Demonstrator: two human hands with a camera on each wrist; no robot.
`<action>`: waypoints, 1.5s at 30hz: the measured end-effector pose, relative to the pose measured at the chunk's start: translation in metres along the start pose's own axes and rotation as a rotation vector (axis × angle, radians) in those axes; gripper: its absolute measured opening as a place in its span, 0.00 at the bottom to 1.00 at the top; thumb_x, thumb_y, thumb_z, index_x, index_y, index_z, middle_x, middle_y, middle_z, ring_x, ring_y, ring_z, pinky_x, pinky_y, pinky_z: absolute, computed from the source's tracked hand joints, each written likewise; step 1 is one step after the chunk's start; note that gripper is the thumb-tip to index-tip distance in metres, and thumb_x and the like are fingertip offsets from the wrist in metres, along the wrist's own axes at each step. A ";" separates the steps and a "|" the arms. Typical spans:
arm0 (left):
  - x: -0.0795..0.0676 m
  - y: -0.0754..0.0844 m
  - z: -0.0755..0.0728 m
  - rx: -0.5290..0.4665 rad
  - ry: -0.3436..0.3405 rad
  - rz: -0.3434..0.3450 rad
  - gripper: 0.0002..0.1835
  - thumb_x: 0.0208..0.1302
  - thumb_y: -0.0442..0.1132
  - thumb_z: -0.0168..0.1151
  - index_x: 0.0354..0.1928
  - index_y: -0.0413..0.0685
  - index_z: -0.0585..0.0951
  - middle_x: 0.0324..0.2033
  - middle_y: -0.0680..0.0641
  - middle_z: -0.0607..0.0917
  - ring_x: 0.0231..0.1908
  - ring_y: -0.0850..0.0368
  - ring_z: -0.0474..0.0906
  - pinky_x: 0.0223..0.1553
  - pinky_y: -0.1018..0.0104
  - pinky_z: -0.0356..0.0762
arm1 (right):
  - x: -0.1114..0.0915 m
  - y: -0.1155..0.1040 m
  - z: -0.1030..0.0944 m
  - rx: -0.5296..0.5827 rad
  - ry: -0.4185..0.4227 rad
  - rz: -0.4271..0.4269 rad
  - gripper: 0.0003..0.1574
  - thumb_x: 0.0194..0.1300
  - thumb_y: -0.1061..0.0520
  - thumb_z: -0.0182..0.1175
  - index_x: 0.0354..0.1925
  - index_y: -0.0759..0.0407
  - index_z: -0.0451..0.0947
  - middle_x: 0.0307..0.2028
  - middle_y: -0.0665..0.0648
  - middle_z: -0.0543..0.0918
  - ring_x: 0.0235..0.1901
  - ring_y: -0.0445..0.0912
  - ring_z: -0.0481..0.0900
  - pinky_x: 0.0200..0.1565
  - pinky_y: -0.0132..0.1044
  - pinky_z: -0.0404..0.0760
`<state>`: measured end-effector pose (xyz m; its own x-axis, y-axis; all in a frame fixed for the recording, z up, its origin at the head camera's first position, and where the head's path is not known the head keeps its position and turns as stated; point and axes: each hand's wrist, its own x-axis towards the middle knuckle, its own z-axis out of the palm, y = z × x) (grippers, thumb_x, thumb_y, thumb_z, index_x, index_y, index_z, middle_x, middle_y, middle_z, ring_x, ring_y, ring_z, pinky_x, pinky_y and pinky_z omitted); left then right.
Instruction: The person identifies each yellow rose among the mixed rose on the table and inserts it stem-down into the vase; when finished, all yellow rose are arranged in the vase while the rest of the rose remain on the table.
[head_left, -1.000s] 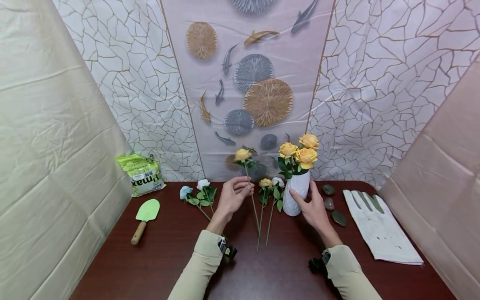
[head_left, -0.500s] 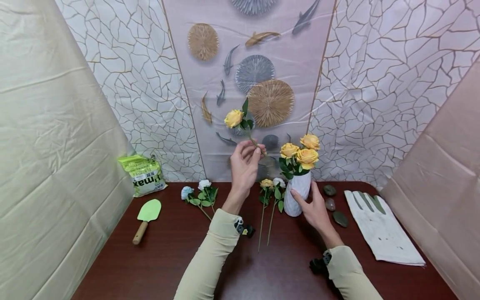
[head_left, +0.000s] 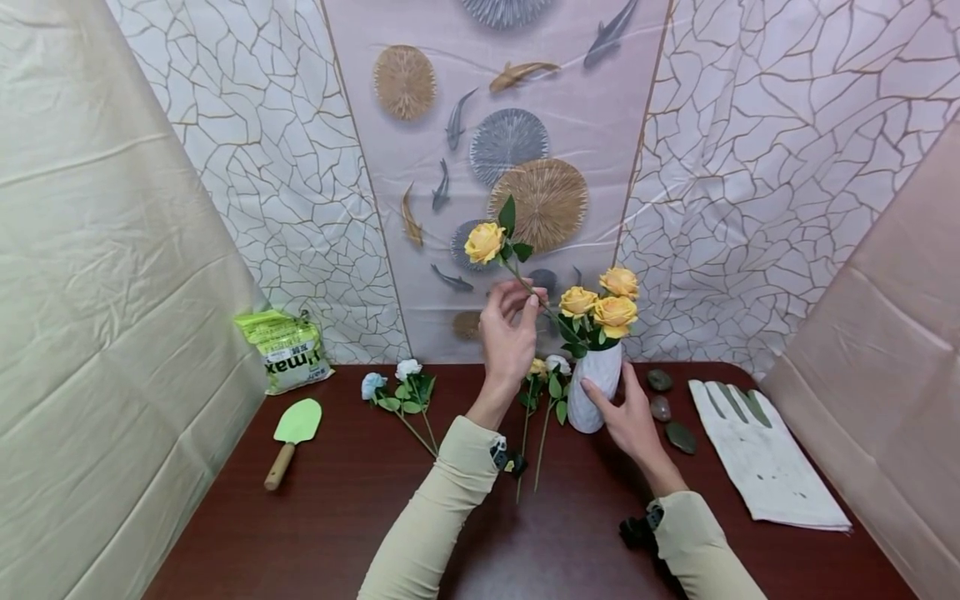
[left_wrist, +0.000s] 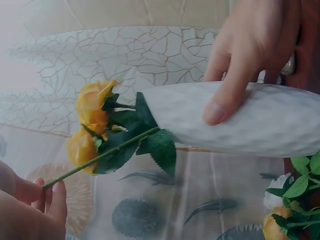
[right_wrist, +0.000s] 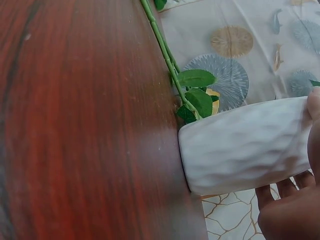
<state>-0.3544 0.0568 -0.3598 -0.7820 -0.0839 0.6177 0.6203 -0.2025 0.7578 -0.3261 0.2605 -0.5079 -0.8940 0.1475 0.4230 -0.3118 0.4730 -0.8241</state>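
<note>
Between thumb and fingers my left hand (head_left: pixel 512 333) pinches the green stem of a yellow rose (head_left: pixel 484 242), whose bloom stands up and left of the hand. In the left wrist view the stem (left_wrist: pixel 107 156) slants to the mouth of a white textured vase (left_wrist: pixel 250 120), its lower end hidden by leaves and rim. My right hand (head_left: pixel 628 417) grips the vase from the right, thumb across its front. Several yellow roses (head_left: pixel 615 315) stand in the vase, which leans slightly to the right. In the right wrist view the vase's base (right_wrist: pixel 190 160) is at the tabletop.
Left of the vase lie a yellow rose (head_left: pixel 537 367) and a white rose (head_left: pixel 558 364). Farther left are a blue flower (head_left: pixel 372 385) and a white one (head_left: pixel 408 369), a trowel (head_left: pixel 297 421) and a green bag (head_left: pixel 288 354). Stones (head_left: pixel 680 437) and white gloves (head_left: pixel 765 467) lie right.
My left hand has lifted the yellow rose off the table and carried it up and right, bringing its stem to the vase mouth. My right hand stays on the vase.
</note>
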 end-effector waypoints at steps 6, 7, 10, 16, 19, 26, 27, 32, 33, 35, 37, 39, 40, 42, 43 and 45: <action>-0.011 -0.011 0.008 0.052 -0.038 -0.036 0.10 0.72 0.32 0.60 0.52 0.47 0.79 0.44 0.40 0.89 0.45 0.47 0.87 0.49 0.55 0.86 | -0.008 -0.037 -0.008 0.007 -0.018 0.012 0.42 0.70 0.46 0.64 0.74 0.52 0.58 0.61 0.56 0.76 0.59 0.46 0.74 0.55 0.35 0.73; -0.015 -0.014 0.009 0.070 -0.047 -0.038 0.10 0.72 0.33 0.60 0.52 0.48 0.79 0.44 0.42 0.89 0.45 0.49 0.87 0.49 0.57 0.86 | -0.008 -0.037 -0.008 0.007 -0.018 0.016 0.42 0.70 0.46 0.64 0.74 0.51 0.58 0.61 0.55 0.76 0.58 0.46 0.74 0.55 0.35 0.73; -0.025 -0.023 0.013 0.134 -0.078 -0.038 0.08 0.73 0.36 0.59 0.51 0.49 0.79 0.43 0.47 0.90 0.43 0.54 0.88 0.47 0.64 0.86 | -0.008 -0.037 -0.008 0.010 -0.018 0.028 0.42 0.69 0.45 0.64 0.74 0.51 0.59 0.60 0.55 0.76 0.57 0.45 0.75 0.54 0.34 0.74; -0.033 -0.038 0.023 0.206 -0.097 -0.063 0.09 0.74 0.40 0.60 0.52 0.50 0.80 0.44 0.50 0.91 0.45 0.56 0.88 0.47 0.68 0.85 | -0.007 -0.038 -0.009 0.010 -0.023 0.025 0.42 0.69 0.44 0.64 0.74 0.50 0.59 0.60 0.56 0.76 0.56 0.45 0.75 0.53 0.33 0.75; -0.032 -0.042 0.028 0.274 -0.092 -0.099 0.09 0.73 0.42 0.61 0.51 0.53 0.82 0.44 0.53 0.90 0.46 0.60 0.87 0.48 0.69 0.85 | -0.008 -0.038 -0.009 0.011 -0.019 0.026 0.41 0.69 0.45 0.64 0.73 0.50 0.59 0.61 0.56 0.76 0.57 0.45 0.74 0.54 0.34 0.74; -0.035 -0.055 0.032 0.397 -0.166 -0.206 0.07 0.69 0.44 0.65 0.46 0.61 0.86 0.40 0.59 0.88 0.41 0.66 0.85 0.42 0.72 0.84 | -0.008 -0.038 -0.009 0.014 -0.024 0.038 0.40 0.70 0.44 0.64 0.73 0.51 0.60 0.60 0.56 0.77 0.55 0.44 0.75 0.53 0.33 0.74; -0.036 -0.056 0.032 0.410 -0.180 -0.220 0.07 0.68 0.45 0.66 0.46 0.61 0.86 0.39 0.60 0.88 0.40 0.68 0.84 0.41 0.73 0.83 | -0.008 -0.038 -0.009 0.015 -0.026 0.038 0.40 0.70 0.44 0.64 0.73 0.51 0.60 0.59 0.56 0.77 0.55 0.44 0.75 0.53 0.33 0.74; -0.038 -0.058 0.031 0.436 -0.200 -0.212 0.06 0.65 0.46 0.69 0.43 0.60 0.87 0.37 0.60 0.89 0.38 0.70 0.83 0.37 0.74 0.83 | -0.007 -0.040 -0.009 0.016 -0.028 0.035 0.40 0.70 0.45 0.64 0.72 0.51 0.60 0.59 0.57 0.77 0.54 0.43 0.75 0.52 0.35 0.76; -0.037 -0.058 0.031 0.432 -0.189 -0.201 0.07 0.65 0.47 0.69 0.43 0.60 0.87 0.37 0.60 0.89 0.37 0.70 0.83 0.37 0.74 0.83 | -0.007 -0.040 -0.009 0.016 -0.028 0.036 0.40 0.70 0.45 0.64 0.72 0.51 0.60 0.59 0.57 0.77 0.54 0.43 0.75 0.53 0.36 0.76; -0.036 -0.056 0.031 0.423 -0.164 -0.173 0.08 0.65 0.49 0.69 0.43 0.60 0.87 0.37 0.60 0.88 0.37 0.69 0.83 0.37 0.74 0.83 | -0.007 -0.041 -0.009 0.020 -0.030 0.036 0.40 0.70 0.45 0.64 0.73 0.51 0.60 0.59 0.57 0.77 0.55 0.44 0.75 0.53 0.39 0.76; -0.034 -0.055 0.032 0.421 -0.140 -0.147 0.09 0.65 0.52 0.69 0.43 0.61 0.86 0.36 0.60 0.88 0.37 0.69 0.83 0.37 0.75 0.83 | -0.007 -0.041 -0.009 0.021 -0.030 0.037 0.41 0.69 0.45 0.64 0.73 0.51 0.60 0.60 0.57 0.77 0.55 0.45 0.75 0.54 0.41 0.76; -0.033 -0.053 0.033 0.426 -0.126 -0.134 0.09 0.66 0.53 0.68 0.44 0.61 0.85 0.36 0.59 0.88 0.37 0.69 0.83 0.37 0.75 0.83 | -0.007 -0.040 -0.009 0.024 -0.029 0.037 0.41 0.69 0.45 0.64 0.73 0.52 0.60 0.60 0.58 0.77 0.56 0.46 0.75 0.54 0.42 0.76; -0.032 -0.053 0.033 0.430 -0.122 -0.132 0.09 0.67 0.52 0.67 0.44 0.61 0.85 0.37 0.59 0.88 0.37 0.69 0.83 0.37 0.75 0.82 | -0.007 -0.040 -0.009 0.023 -0.029 0.037 0.41 0.69 0.45 0.64 0.73 0.52 0.60 0.60 0.58 0.77 0.56 0.46 0.76 0.54 0.42 0.76; -0.030 -0.052 0.034 0.434 -0.115 -0.148 0.07 0.68 0.50 0.67 0.44 0.60 0.85 0.37 0.59 0.88 0.37 0.69 0.83 0.35 0.75 0.83 | -0.007 -0.040 -0.009 0.020 -0.026 0.038 0.41 0.69 0.45 0.64 0.72 0.52 0.60 0.60 0.58 0.77 0.56 0.47 0.76 0.54 0.41 0.76; -0.030 -0.053 0.034 0.436 -0.109 -0.161 0.06 0.68 0.49 0.67 0.44 0.60 0.85 0.37 0.58 0.89 0.37 0.69 0.83 0.35 0.76 0.83 | -0.007 -0.040 -0.009 0.018 -0.026 0.038 0.41 0.69 0.45 0.64 0.72 0.52 0.60 0.60 0.58 0.77 0.56 0.47 0.76 0.54 0.40 0.76; -0.029 -0.054 0.036 0.439 -0.098 -0.190 0.05 0.68 0.47 0.67 0.43 0.61 0.86 0.37 0.58 0.89 0.37 0.69 0.83 0.34 0.75 0.83 | -0.007 -0.040 -0.009 0.017 -0.025 0.041 0.40 0.69 0.45 0.65 0.72 0.52 0.61 0.60 0.58 0.77 0.56 0.46 0.76 0.54 0.39 0.76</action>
<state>-0.3632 0.1048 -0.4107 -0.8875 0.0117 0.4607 0.4511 0.2268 0.8632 -0.3047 0.2486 -0.4743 -0.9138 0.1443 0.3796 -0.2804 0.4519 -0.8468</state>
